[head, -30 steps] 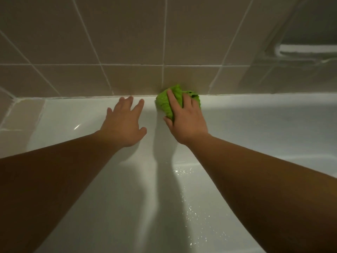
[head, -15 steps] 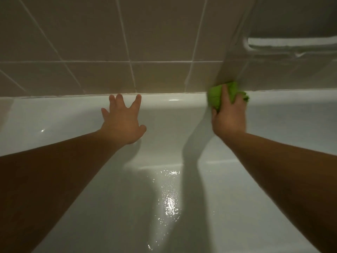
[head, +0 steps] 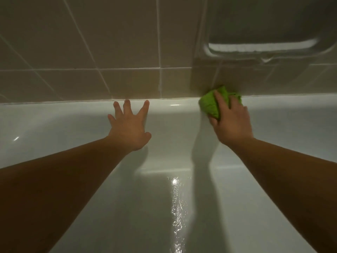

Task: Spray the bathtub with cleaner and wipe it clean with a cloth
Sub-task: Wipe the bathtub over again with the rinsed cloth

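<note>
We have the green cloth [head: 209, 105] bunched under our right hand [head: 232, 123] in the right-centre of the frame, pressed against the far rim of the bathtub [head: 54, 125] just where white enamel meets the beige wall tiles [head: 82, 52]. The grip here is a loose clasp: fingers lie over the top of the wad and the thumb tucks under its lower edge, so the cloth is held and pushed at once. Most of the cloth pokes out to the left of the fingers and above them, with a small fold showing on the right.

The cloth looks soft and light — it will crumple and slide inside the hand unless we keep the palm bearing down, so holding it by its bunched middle seems best. The tub surface shines wet down the lower centre of the frame, and we judge it slippery.

Our left hand [head: 130, 123] holds nothing — fingers spread flat on the tub's inner wall at centre frame, well apart from the cloth, apparently bracing us. A recessed niche [head: 262, 46] sits in the upper right.
</note>
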